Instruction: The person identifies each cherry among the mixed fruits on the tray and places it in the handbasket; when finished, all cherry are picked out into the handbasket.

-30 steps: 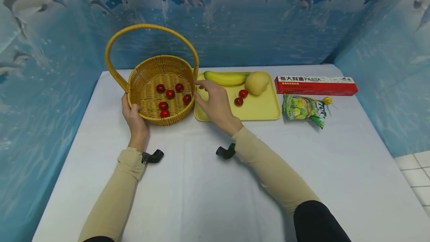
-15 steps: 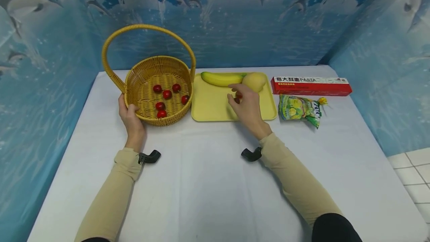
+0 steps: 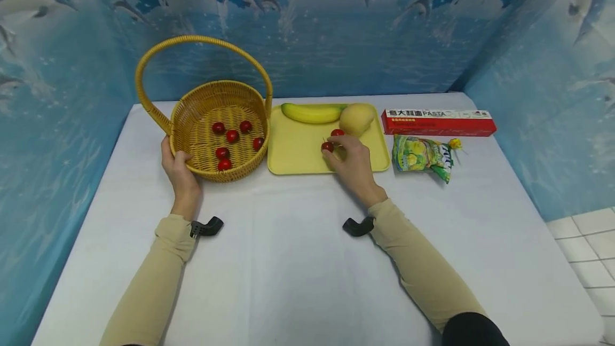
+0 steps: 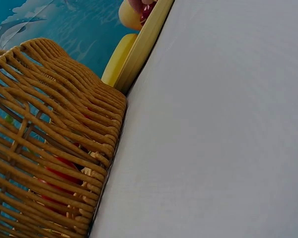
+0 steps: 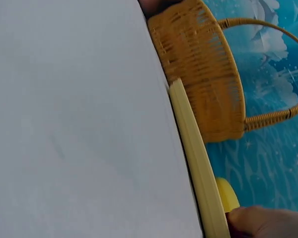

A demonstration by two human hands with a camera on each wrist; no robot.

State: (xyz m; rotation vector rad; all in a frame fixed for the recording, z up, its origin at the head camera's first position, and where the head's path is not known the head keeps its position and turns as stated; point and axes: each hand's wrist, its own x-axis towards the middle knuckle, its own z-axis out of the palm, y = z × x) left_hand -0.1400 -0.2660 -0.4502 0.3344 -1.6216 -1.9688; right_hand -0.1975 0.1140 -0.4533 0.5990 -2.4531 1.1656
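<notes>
1. Evidently, in the head view, the left hand (image 3: 183,183) grips the near left side of the wicker basket (image 3: 194,100), its thumb toward the rim and its fingers round the outer wall. Six red cherries (image 3: 233,136) lie scattered on the basket floor, and the tall handle arches above. Just beside the basket, the right hand (image 3: 354,167) reaches over the yellow tray (image 3: 298,159) and pinches a dark cherry (image 3: 327,147) between thumb and fingers; whether that cherry touches the tray, I cannot tell. A second cherry (image 3: 337,132) lies just behind the fingers. Along the tray's far side are a banana (image 3: 312,114) and a rounded yellow fruit (image 3: 356,119). Right of the tray, a red-and-white pasta box (image 3: 439,123) lies behind a green snack bag (image 3: 423,154) on the white tabletop (image 3: 288,260).

2. From the left wrist, the basket's woven wall fills the left side, with red showing through its gaps. Beyond it stand the tray's edge and, at the top, fingertips by a red cherry.

3. From the right wrist, the right hand enters at the lower right, fingertips closed over something dark red, partly hidden, by the tray's edge. The basket stands beyond.
</notes>
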